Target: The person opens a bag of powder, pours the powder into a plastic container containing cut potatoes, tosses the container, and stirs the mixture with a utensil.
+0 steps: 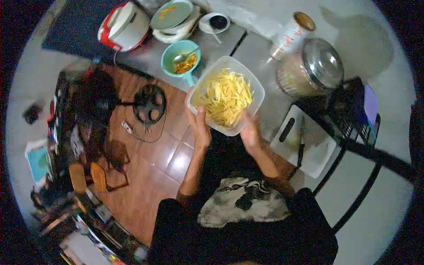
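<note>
A clear plastic container (257, 89) filled with pale yellow strips of cut food is held up in front of me, near the counter's edge. My left hand (199, 128) grips its near left corner, thumb over the rim. My right hand (250, 132) holds the near right side from below. Both forearms reach up from my dark clothing.
On the counter (256, 48) are a teal bowl (168, 59) with a spoon and orange food, a red-and-white rice cooker (125, 25), a lidded pot (316, 66), a can (291, 35) and a white cutting board (309, 150) with a knife. A fan (149, 104) stands on the wooden floor.
</note>
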A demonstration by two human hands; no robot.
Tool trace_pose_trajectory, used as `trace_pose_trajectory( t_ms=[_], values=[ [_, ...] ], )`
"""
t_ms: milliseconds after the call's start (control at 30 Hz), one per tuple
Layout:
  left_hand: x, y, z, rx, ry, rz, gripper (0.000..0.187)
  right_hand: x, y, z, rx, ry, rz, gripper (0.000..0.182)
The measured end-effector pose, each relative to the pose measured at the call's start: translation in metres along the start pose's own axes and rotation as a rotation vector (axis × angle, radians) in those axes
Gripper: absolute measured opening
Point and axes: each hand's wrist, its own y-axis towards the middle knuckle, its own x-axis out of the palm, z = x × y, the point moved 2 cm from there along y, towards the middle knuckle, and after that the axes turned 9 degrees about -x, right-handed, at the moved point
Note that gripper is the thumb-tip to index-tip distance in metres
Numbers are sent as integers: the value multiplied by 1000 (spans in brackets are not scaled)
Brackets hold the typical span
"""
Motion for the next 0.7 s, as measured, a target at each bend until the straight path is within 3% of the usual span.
trace_pose_trajectory(
  t_ms=[33, 100, 133, 200, 233, 333, 367, 400, 433, 500, 533, 567, 633, 700],
  values=[
    [-10, 2, -4, 7, -13, 43, 57, -2, 14, -12, -60, -6, 29, 54],
    [-39, 10, -15, -128, -125, 15, 62, 12, 36, -54, -16, 90, -147, 54],
    [-51, 9, -13, -161, 3, -12, 64, 14, 43, -61, 11, 82, -188, 54],
    [-48, 9, 11, -100, 35, 13, 58, 20, 58, -57, 357, -180, -604, 54],
    [-52, 8, 23, -51, 76, -8, 52, 24, 60, -48, 372, -187, -654, 54],
    [-81, 3, 27, -88, -48, 8, 60, 52, 56, -26, 533, -83, -786, 55],
    [-90, 3, 30, -123, -125, -21, 65, 71, 49, -30, 529, -34, -746, 55],
    [-93, 4, 36, -21, -43, 29, 75, 83, 46, -31, 531, 21, -705, 54],
    [-101, -8, 44, -99, -127, 20, 75, 98, 37, -24, 554, 26, -744, 54],
    [-131, -12, 34, 3, -81, 154, 74, 114, 28, -10, 532, 117, -582, 53],
    [-143, -17, 28, 21, -85, 184, 74, 103, 26, 21, 498, 81, -668, 54],
    [-151, -24, 28, -18, -139, 265, 73, 115, 8, 8, 506, 16, -703, 55],
    [-172, -40, 32, -37, -209, 368, 73, 131, -12, 0, 733, 151, -693, 55],
    [-194, -66, 40, -40, -209, 400, 72, 154, -24, 10, 793, 140, -665, 54]
  ],
)
